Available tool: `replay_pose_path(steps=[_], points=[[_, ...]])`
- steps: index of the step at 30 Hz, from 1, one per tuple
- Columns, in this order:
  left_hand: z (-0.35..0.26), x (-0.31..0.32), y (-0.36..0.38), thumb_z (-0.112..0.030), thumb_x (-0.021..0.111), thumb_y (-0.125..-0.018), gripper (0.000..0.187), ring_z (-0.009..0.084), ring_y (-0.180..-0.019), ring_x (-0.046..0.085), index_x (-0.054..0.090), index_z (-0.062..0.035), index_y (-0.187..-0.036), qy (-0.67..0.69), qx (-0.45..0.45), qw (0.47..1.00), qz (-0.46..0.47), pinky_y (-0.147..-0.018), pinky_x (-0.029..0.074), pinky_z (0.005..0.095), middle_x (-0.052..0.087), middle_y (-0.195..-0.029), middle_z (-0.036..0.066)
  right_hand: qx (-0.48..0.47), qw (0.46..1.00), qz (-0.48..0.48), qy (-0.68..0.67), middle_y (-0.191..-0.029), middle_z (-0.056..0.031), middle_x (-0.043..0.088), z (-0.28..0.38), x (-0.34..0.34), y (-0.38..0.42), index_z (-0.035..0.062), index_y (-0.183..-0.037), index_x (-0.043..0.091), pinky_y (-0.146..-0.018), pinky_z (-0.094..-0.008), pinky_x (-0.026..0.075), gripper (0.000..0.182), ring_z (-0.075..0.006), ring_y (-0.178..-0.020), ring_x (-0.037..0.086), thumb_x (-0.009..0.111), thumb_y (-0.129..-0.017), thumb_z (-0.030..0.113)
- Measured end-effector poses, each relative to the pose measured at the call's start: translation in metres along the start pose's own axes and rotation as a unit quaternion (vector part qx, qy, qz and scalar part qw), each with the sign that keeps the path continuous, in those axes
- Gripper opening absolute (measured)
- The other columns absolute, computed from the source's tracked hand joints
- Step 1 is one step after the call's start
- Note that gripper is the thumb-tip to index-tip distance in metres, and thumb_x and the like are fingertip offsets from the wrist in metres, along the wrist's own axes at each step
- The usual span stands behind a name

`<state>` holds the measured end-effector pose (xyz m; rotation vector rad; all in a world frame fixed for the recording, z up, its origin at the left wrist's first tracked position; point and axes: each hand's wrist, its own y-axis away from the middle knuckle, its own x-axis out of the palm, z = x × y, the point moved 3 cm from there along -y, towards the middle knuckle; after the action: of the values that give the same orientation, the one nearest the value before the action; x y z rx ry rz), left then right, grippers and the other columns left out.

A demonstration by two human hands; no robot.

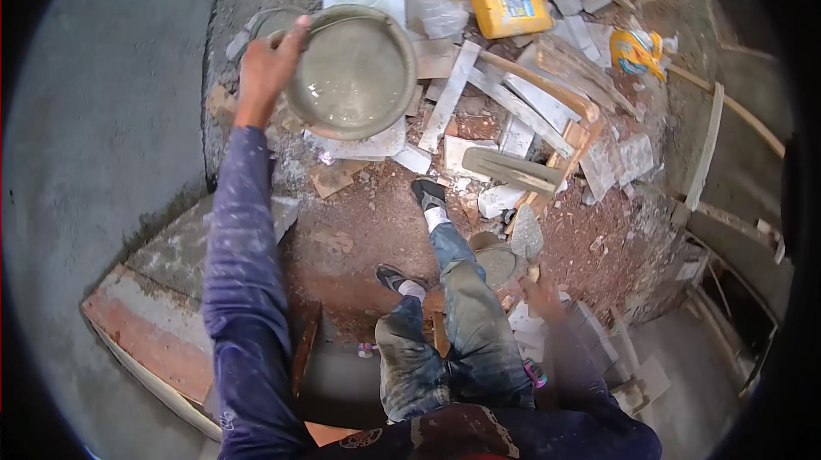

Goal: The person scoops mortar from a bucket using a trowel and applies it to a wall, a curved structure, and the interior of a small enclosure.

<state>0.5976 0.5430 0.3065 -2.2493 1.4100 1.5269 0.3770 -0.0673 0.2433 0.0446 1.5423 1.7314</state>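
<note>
My left hand [272,68] is closed on the rim of a round, shallow basin [409,75], arm stretched forward. Wet grey liquid or thin mortar [352,71] shows inside it, shiny on the surface. Low on the right, my right hand [542,297] is closed around the light handle of a trowel [527,236]. The trowel's pointed grey blade is turned away from me. Beside the blade, close to my right leg, sits a round grey container [496,262], partly hidden by the leg. A plastering float [513,169] rests on wood scraps further ahead.
Wood offcuts and broken tiles [449,101] litter the dirt floor. A yellow jerrycan [510,5] and a yellow bag [637,53] lie at the back right. Smooth grey plaster [103,118] covers the left side, above a brick-edged ledge [154,323].
</note>
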Motion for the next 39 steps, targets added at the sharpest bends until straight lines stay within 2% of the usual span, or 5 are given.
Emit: replay_pose_path(steps=[4, 6, 16, 26, 39], points=[[-0.011, 0.026, 0.061, -0.07, 0.056, -0.081, 0.07, 0.0189, -0.058, 0.063, 0.071, -0.0021, -0.078, 0.119, 0.095, 0.979, 0.133, -0.057, 0.05, 0.0369, 0.064, -0.064, 0.01, -0.032, 0.999, -0.003, -0.027, -0.07, -0.0189, 0.061, 0.042, -0.01, 0.019, -0.0063, -0.099, 0.052, -0.053, -0.0406, 0.046, 0.039, -0.028, -0.056, 0.061, 0.068, -0.08, 0.024], [-0.008, 0.047, 0.088, -0.068, 0.06, -0.08, 0.068, 0.0264, -0.059, 0.06, 0.064, -0.0008, -0.069, 0.074, 0.209, 0.975, -0.026, -0.057, 0.049, 0.041, 0.059, -0.064, 0.015, -0.092, 0.994, -0.013, 0.062, -0.067, -0.0088, 0.058, 0.084, -0.016, 0.025, -0.0021, -0.095, 0.053, -0.047, -0.0351, 0.043, 0.026, -0.0176, -0.054, 0.056, 0.066, -0.082, 0.015], [0.042, 0.045, 0.272, -0.05, 0.069, -0.077, 0.059, 0.0394, -0.077, 0.064, 0.065, 0.0082, -0.087, 0.296, -0.052, 0.952, -0.066, -0.071, 0.05, 0.0461, 0.064, -0.08, 0.026, -0.065, 0.978, 0.186, -0.07, -0.069, -0.0019, 0.052, 0.058, -0.03, 0.008, 0.0062, -0.091, 0.051, -0.048, -0.026, 0.042, 0.012, -0.0102, -0.054, 0.05, 0.061, -0.085, 0.01], [0.218, 0.134, 0.42, -0.05, 0.067, -0.076, 0.064, 0.0413, -0.092, 0.064, 0.065, 0.0079, -0.103, 0.356, -0.301, 0.877, -0.115, -0.085, 0.05, 0.045, 0.066, -0.096, 0.027, -0.125, 0.951, 0.198, 0.201, -0.073, -0.0015, 0.055, 0.126, 0.018, -0.02, 0.0021, -0.111, 0.056, -0.044, -0.0252, 0.042, 0.027, -0.0092, -0.051, 0.049, 0.061, -0.088, 0.015], [0.464, 0.265, 0.514, -0.052, 0.064, -0.078, 0.069, 0.0408, -0.105, 0.06, 0.06, 0.0063, -0.115, 0.381, -0.446, 0.767, -0.26, -0.094, 0.047, 0.0436, 0.061, -0.114, 0.029, -0.552, 0.625, 0.168, 0.526, -0.065, -0.0181, 0.053, 0.14, 0.232, 0.031, 0.0014, -0.095, 0.053, -0.057, -0.0434, 0.043, 0.029, -0.0322, -0.056, 0.054, 0.066, -0.084, 0.024]])
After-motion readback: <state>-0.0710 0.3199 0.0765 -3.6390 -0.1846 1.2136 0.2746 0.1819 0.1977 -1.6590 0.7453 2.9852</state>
